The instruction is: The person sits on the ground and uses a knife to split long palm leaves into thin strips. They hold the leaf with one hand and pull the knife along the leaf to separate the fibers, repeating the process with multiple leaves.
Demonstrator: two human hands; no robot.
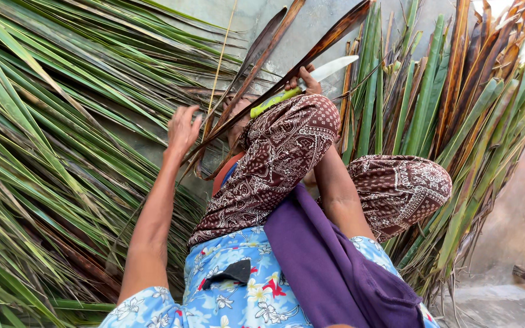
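Stripping step: left hand (183, 129) open on brown leaf midrib (287, 76), right hand (304, 82) gripping green-handled knife (311, 82) upper centre. Next probably needs steady blade along rib.

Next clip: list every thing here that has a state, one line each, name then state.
left hand: open, fingers spread, touching the brown leaf strip
right hand: closed around the knife handle
knife: held, pale blade bare, pointing up and right
brown leaf strip: dry, slanting across the raised knee
green palm leaves: fresh, piled loosely at left
leaf bundle: stacked at right, green mixed with dried brown
purple cloth: draped over the lap
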